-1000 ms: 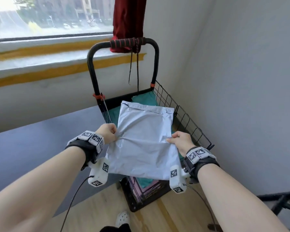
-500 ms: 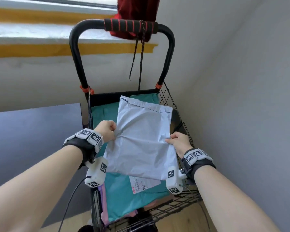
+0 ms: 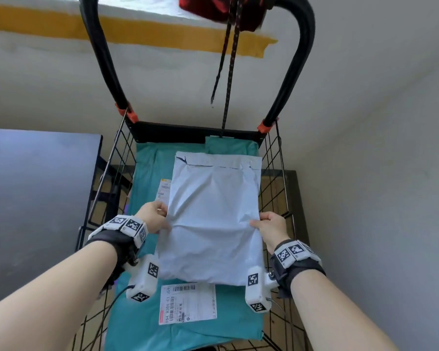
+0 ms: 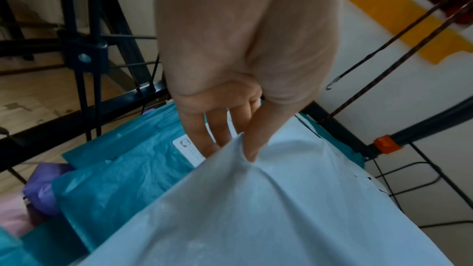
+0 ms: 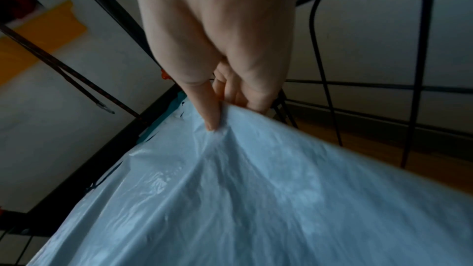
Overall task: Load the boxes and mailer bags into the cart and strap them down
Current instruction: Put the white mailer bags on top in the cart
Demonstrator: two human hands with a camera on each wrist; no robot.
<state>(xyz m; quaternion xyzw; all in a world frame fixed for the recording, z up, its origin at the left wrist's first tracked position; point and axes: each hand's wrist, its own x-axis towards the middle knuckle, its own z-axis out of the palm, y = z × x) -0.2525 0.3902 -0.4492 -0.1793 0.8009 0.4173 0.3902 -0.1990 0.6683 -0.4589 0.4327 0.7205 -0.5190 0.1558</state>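
Note:
A pale blue-white mailer bag (image 3: 213, 219) hangs flat between my two hands, low over the black wire cart (image 3: 276, 178). My left hand (image 3: 153, 219) pinches its left edge, thumb on top (image 4: 252, 149). My right hand (image 3: 268, 225) pinches the right edge (image 5: 212, 122). Under it in the cart lie teal mailer bags (image 3: 142, 323), the near one with a white shipping label (image 3: 188, 304). A purple bag (image 4: 43, 189) shows at the cart's left side. A dark bungee cord (image 3: 230, 72) with a hook end (image 4: 331, 85) hangs from the cart handle (image 3: 302, 34).
A grey table top (image 3: 36, 198) stands left of the cart, its dark frame (image 4: 84, 56) close to the wire side. White walls close in behind and on the right. A red cloth (image 3: 221, 7) hangs over the handle. Wooden floor (image 5: 371, 141) shows past the cart.
Both hands have carried the pale mailer bag forward and down over the cart, close above the teal bags. The view has tilted down; more of the cart's inside shows.

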